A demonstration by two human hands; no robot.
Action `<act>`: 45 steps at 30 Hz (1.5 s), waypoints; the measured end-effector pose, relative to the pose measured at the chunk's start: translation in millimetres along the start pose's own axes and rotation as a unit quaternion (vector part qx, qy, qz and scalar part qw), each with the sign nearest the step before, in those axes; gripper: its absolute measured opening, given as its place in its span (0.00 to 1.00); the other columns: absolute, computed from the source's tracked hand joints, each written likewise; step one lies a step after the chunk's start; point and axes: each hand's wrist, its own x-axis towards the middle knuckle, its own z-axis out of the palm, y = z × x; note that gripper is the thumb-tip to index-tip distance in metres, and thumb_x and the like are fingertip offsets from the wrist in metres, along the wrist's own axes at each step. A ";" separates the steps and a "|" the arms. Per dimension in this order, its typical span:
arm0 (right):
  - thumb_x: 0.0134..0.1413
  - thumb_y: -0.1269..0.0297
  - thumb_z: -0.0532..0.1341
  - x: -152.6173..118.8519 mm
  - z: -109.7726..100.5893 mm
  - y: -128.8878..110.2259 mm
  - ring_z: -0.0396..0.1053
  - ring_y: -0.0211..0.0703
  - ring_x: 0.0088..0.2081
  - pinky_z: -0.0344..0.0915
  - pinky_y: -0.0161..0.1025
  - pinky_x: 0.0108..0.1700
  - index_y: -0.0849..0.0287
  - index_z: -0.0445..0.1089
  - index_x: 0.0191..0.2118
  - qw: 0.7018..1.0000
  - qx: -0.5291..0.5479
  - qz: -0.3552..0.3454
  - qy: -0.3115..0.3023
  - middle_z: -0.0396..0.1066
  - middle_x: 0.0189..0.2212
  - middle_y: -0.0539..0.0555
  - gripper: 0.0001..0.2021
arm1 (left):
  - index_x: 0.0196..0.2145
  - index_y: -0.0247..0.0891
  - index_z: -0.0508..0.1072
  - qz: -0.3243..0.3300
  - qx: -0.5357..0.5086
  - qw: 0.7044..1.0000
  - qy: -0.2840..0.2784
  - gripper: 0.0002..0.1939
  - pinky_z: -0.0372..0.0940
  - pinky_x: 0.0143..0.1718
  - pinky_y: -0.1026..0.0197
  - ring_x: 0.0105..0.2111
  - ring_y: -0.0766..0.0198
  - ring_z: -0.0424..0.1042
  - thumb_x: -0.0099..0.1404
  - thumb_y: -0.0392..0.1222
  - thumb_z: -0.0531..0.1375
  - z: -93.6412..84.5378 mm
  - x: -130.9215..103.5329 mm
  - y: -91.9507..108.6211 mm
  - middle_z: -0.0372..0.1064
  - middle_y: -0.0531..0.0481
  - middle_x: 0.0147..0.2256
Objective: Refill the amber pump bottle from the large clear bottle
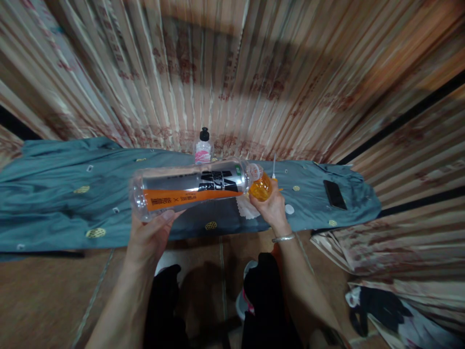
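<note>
My left hand [154, 232] grips a large clear plastic bottle [185, 184] from below, near its base. The bottle has a silver, black and orange label and lies almost level in the air, its neck toward the right. At its mouth, my right hand [272, 206] is closed around a small clear container of orange liquid [260, 186]. The mouth and the container meet or overlap in view; I cannot tell if they touch. Below the neck lies a crumpled white tissue [248, 207]. A thin white pointed nozzle [274, 167] shows just beyond my right hand.
A padded board with a teal patterned cover [109, 203] runs across in front of me. On it stand a bottle with a black cap and pink label [203, 148], a white disc [289, 209] and a dark phone [334, 194]. A striped curtain [225, 72] hangs behind.
</note>
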 end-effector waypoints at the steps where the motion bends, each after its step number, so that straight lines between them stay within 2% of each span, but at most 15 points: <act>1: 0.44 0.52 0.69 0.0 -0.2 -0.1 0.82 0.65 0.48 0.78 0.57 0.50 0.57 0.68 0.60 1.000 0.001 0.001 0.000 0.82 0.47 0.62 0.35 | 0.45 0.49 0.81 -0.001 -0.001 1.000 0.001 0.27 0.76 0.56 0.37 0.51 0.41 0.81 0.47 0.44 0.80 -0.4 0.0 0.0 0.83 0.51 0.45; 5: 0.44 0.52 0.69 -0.1 0.1 0.4 0.82 0.64 0.47 0.79 0.56 0.49 0.57 0.68 0.60 1.000 0.005 -0.004 0.002 0.83 0.47 0.61 0.35 | 0.46 0.50 0.80 0.001 -0.005 1.000 -0.008 0.26 0.76 0.57 0.38 0.54 0.41 0.79 0.49 0.44 0.79 -2.8 0.6 -2.4 0.83 0.55 0.45; 7: 0.44 0.52 0.69 -0.2 0.7 0.9 0.82 0.64 0.46 0.79 0.55 0.48 0.57 0.69 0.59 1.000 0.006 -0.007 0.005 0.83 0.46 0.61 0.35 | 0.48 0.49 0.80 0.014 -0.008 1.000 -0.013 0.27 0.75 0.57 0.36 0.55 0.40 0.79 0.49 0.43 0.79 -4.0 1.5 -4.3 0.82 0.52 0.46; 11: 0.43 0.52 0.70 -0.1 1.2 1.3 0.82 0.64 0.47 0.79 0.55 0.48 0.57 0.69 0.59 1.000 0.016 -0.008 0.009 0.83 0.46 0.60 0.35 | 0.45 0.45 0.81 0.023 -0.014 0.999 -0.021 0.25 0.77 0.54 0.38 0.51 0.41 0.81 0.49 0.44 0.79 -3.9 3.1 -5.8 0.83 0.47 0.44; 15: 0.43 0.52 0.69 -0.2 0.4 0.0 0.82 0.64 0.46 0.79 0.55 0.48 0.57 0.69 0.58 1.000 0.015 -0.006 0.006 0.83 0.45 0.60 0.34 | 0.42 0.48 0.83 0.025 -0.020 0.999 -0.014 0.22 0.80 0.49 0.42 0.46 0.46 0.83 0.48 0.42 0.79 -1.9 2.7 -4.4 0.84 0.50 0.43; 20: 0.43 0.52 0.69 0.1 0.1 -0.9 0.82 0.66 0.48 0.78 0.57 0.49 0.59 0.68 0.60 1.000 0.003 0.005 0.001 0.82 0.46 0.62 0.36 | 0.42 0.46 0.82 0.024 -0.012 0.999 -0.021 0.21 0.78 0.53 0.37 0.50 0.42 0.82 0.50 0.43 0.79 -2.2 1.8 -3.5 0.84 0.49 0.43; 25: 0.43 0.52 0.69 0.0 0.0 -0.4 0.82 0.64 0.48 0.78 0.56 0.51 0.57 0.68 0.60 1.000 0.006 0.006 0.002 0.83 0.47 0.61 0.36 | 0.39 0.47 0.82 0.022 -0.006 1.000 -0.018 0.19 0.78 0.53 0.38 0.51 0.42 0.81 0.49 0.44 0.79 -2.5 1.7 -3.7 0.84 0.51 0.43; 30: 0.43 0.53 0.69 -0.2 -0.5 -2.5 0.82 0.64 0.48 0.78 0.55 0.50 0.57 0.68 0.59 1.000 0.001 0.007 0.003 0.83 0.47 0.61 0.35 | 0.43 0.45 0.82 0.027 -0.009 0.999 -0.017 0.21 0.75 0.57 0.33 0.52 0.40 0.80 0.50 0.43 0.78 -3.9 2.0 -5.0 0.83 0.48 0.43; 33: 0.43 0.53 0.69 -0.1 -0.7 -3.1 0.82 0.65 0.48 0.78 0.56 0.50 0.57 0.68 0.59 1.000 -0.002 0.013 0.000 0.82 0.47 0.62 0.35 | 0.43 0.47 0.82 0.019 -0.003 1.000 -0.019 0.21 0.74 0.58 0.32 0.53 0.40 0.80 0.51 0.43 0.78 -4.4 1.7 -4.2 0.83 0.49 0.43; 39: 0.44 0.53 0.69 -0.8 -0.1 -1.0 0.82 0.64 0.48 0.79 0.56 0.50 0.57 0.68 0.60 1.000 0.013 -0.002 0.002 0.82 0.47 0.61 0.35 | 0.40 0.51 0.83 0.015 -0.003 1.000 -0.014 0.20 0.78 0.53 0.37 0.50 0.44 0.82 0.48 0.43 0.79 -4.6 1.6 -3.4 0.84 0.52 0.44; 45: 0.44 0.53 0.69 -0.8 0.3 -0.3 0.82 0.64 0.48 0.78 0.56 0.50 0.56 0.68 0.60 1.000 0.008 0.005 0.004 0.83 0.47 0.60 0.35 | 0.37 0.47 0.83 0.036 -0.018 0.999 -0.019 0.18 0.82 0.47 0.44 0.44 0.49 0.84 0.48 0.43 0.80 -1.6 2.5 -3.1 0.84 0.51 0.41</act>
